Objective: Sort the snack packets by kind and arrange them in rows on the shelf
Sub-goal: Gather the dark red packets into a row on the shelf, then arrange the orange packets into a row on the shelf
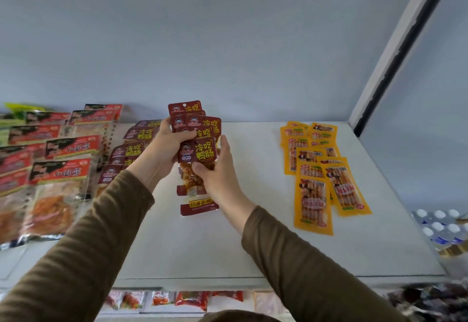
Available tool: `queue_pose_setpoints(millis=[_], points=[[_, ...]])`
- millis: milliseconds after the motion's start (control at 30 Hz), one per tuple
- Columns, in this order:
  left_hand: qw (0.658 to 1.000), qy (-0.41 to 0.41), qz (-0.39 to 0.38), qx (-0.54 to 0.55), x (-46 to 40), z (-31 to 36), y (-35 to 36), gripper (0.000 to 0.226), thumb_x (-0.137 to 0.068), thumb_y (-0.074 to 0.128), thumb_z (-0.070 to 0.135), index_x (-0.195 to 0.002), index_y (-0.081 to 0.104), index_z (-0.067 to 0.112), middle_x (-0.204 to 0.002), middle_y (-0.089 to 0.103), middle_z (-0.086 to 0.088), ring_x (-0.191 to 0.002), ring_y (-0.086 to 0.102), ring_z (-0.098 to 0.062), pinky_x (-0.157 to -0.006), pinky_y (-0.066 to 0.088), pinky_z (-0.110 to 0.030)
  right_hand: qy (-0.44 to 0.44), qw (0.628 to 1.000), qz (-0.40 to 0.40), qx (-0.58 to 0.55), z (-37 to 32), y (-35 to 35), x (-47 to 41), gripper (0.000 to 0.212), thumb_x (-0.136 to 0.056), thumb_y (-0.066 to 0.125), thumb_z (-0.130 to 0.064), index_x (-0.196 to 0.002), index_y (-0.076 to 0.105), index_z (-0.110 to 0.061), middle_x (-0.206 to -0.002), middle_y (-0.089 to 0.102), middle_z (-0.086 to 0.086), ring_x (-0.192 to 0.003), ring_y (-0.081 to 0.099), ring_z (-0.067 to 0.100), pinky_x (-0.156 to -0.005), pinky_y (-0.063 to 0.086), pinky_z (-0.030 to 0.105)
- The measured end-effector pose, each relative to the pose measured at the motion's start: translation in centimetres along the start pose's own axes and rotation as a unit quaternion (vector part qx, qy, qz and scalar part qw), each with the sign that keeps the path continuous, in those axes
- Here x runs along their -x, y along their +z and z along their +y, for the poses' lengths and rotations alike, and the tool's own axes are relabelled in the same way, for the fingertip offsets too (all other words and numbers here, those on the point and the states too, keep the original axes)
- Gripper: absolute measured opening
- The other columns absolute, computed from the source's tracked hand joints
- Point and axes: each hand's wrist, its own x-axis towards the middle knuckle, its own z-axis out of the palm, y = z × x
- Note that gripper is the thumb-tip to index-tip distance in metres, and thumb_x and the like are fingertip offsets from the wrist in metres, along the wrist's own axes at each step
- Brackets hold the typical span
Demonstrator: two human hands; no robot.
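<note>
Both hands hold a fanned stack of dark-red packets above the white shelf.

Left hand grips the stack of dark-red packets from its left side, thumb curled over the fronts; right hand pinches the lower front packet, fingers up along its right edge; matching dark-red row just left of the left hand; red-and-green packets further left; yellow packets well right of the right hand.

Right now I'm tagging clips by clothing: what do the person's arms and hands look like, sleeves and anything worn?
Both arms wear long olive-brown knit sleeves reaching the wrists. The left hand and right hand are bare: no gloves, rings, watch or bracelet show. The fingers carry no visible markings.
</note>
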Motion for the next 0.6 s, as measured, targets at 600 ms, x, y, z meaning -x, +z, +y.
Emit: queue_pose_setpoints(millis=[600], points=[[0.927, 0.000, 0.038, -0.373, -2.1, 0.4, -4.5, 0.100, -0.087, 0.079, 0.028, -0.160, 0.011, 0.029, -0.150, 0.045, -0.014, -0.122, 0.059, -0.037, -0.098, 0.055, -0.053, -0.065, 0.897, -0.024, 0.437, 0.9, 5.3, 0.3, 0.091, -0.096, 0.034, -0.071, -0.160, 0.004, -0.014, -0.168, 0.002, 0.014, -0.155, 0.000, 0.034, -0.124, 0.004, 0.049]])
